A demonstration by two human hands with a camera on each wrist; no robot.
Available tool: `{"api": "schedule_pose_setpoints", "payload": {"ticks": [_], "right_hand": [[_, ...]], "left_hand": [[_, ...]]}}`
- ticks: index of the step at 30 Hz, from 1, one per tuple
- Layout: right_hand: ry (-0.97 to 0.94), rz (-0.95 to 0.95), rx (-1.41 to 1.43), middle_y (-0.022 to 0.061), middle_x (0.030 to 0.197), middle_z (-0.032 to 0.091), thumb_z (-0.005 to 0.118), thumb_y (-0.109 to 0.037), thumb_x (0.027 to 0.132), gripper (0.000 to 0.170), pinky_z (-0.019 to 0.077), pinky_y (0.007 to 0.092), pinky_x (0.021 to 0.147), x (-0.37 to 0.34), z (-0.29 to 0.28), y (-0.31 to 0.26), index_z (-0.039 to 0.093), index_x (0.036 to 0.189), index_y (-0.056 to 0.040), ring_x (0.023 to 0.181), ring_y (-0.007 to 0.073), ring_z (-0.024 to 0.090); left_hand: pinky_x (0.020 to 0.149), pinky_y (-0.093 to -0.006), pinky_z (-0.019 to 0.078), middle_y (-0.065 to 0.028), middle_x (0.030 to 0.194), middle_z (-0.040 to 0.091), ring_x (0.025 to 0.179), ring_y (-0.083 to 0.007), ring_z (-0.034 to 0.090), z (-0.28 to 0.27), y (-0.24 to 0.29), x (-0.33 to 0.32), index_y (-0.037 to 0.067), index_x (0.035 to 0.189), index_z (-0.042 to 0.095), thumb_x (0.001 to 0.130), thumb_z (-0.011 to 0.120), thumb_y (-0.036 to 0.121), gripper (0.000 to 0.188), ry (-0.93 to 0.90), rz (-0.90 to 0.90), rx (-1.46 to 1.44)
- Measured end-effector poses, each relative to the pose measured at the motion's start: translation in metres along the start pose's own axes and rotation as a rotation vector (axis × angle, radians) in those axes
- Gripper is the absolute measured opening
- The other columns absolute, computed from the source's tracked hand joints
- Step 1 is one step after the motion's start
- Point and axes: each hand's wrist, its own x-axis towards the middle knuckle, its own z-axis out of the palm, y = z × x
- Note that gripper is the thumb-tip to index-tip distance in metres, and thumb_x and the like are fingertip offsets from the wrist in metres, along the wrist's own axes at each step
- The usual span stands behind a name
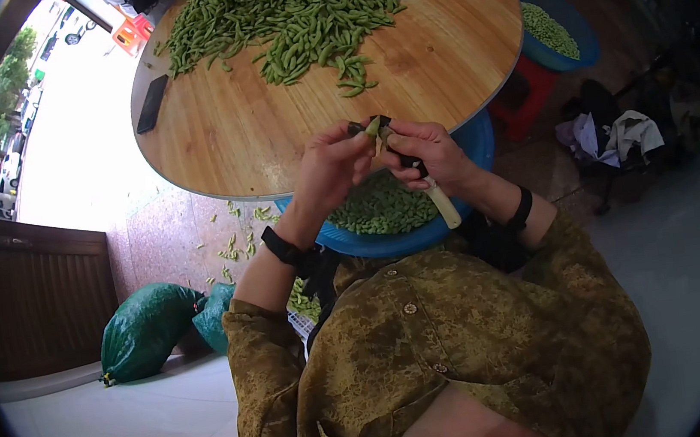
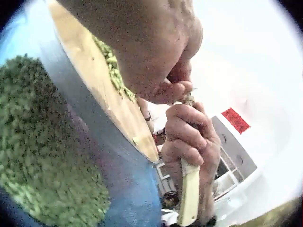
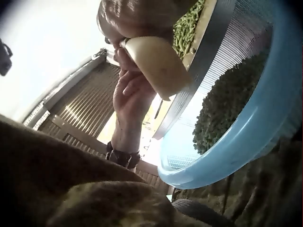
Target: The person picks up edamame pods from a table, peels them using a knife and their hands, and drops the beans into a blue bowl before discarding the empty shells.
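Above the near edge of the round table, my left hand (image 1: 329,165) and right hand (image 1: 433,155) meet at the fingertips. My left thumb and fingers pinch a green bean pod (image 1: 373,127). Wrapped in my right fingers is a tool with a cream handle (image 1: 444,207), pointing down toward me; its working end is hidden by the fingers. The same handle (image 2: 190,194) shows below the right fist in the left wrist view. Beneath both hands sits a blue basin (image 1: 421,239) holding many shelled green beans (image 1: 383,206).
A large heap of pods (image 1: 301,17) covers the far side of the wooden table (image 1: 442,44), with a dark flat object (image 1: 152,104) at its left. Another basin of beans (image 1: 550,30) stands right on a red stool (image 1: 526,99). Green sacks (image 1: 151,327) and scattered pods (image 1: 237,249) lie left.
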Motion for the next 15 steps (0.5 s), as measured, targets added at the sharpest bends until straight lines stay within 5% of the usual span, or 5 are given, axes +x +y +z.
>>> {"api": "schedule_pose_setpoints", "payload": {"ticks": [4,7,9,13,15], "right_hand": [[-0.090,0.110,0.239,0.0017,0.080,0.051,0.043,-0.020,0.100,0.029,0.0341,0.0155,0.039,-0.004,-0.007,-0.004,0.049,0.124,-0.0065,0.052,0.0041,0.042],[-0.059,0.176,0.305,0.0024,0.080,0.051,0.043,-0.020,0.100,0.026,0.0337,0.0148,0.038,-0.006,-0.005,-0.009,0.051,0.121,-0.0071,0.053,0.0042,0.042],[-0.044,0.205,0.308,0.0025,0.081,0.051,0.043,-0.019,0.100,0.025,0.0335,0.0146,0.038,-0.006,-0.006,-0.009,0.051,0.120,-0.0077,0.053,0.0041,0.042],[-0.119,0.265,0.365,0.0021,0.080,0.050,0.044,-0.022,0.099,0.026,0.0324,0.0143,0.037,-0.006,-0.013,-0.004,0.050,0.122,-0.0093,0.053,0.0037,0.041],[-0.126,0.287,0.379,0.0020,0.080,0.050,0.045,-0.023,0.099,0.027,0.0319,0.0141,0.037,-0.006,-0.015,-0.001,0.050,0.123,-0.0098,0.053,0.0036,0.041]], "left_hand": [[0.044,-0.0212,0.0380,-0.0033,0.074,0.056,0.053,-0.0089,0.049,-0.001,-0.001,0.001,0.005,0.102,0.058,0.089,0.058,0.006,0.013,-0.155,-0.158,-0.275],[0.044,-0.0230,0.0394,-0.0013,0.072,0.057,0.056,-0.0095,0.052,0.010,-0.003,-0.003,0.005,0.098,0.059,0.087,0.063,0.009,0.013,0.004,-0.013,0.160],[0.046,-0.0252,0.0405,-0.0018,0.067,0.058,0.057,-0.0100,0.055,0.012,-0.006,-0.005,0.003,0.091,0.059,0.082,0.070,0.012,0.017,0.178,0.462,1.093],[0.048,-0.0268,0.0412,-0.0039,0.062,0.057,0.056,-0.0096,0.055,0.017,0.009,-0.013,0.000,0.080,0.059,0.077,0.075,0.012,0.021,0.144,0.690,1.367],[0.048,-0.0276,0.0411,-0.0072,0.059,0.054,0.053,-0.0095,0.052,0.022,0.021,-0.017,-0.002,0.073,0.058,0.078,0.072,0.012,0.021,-0.026,0.792,1.469]]}}
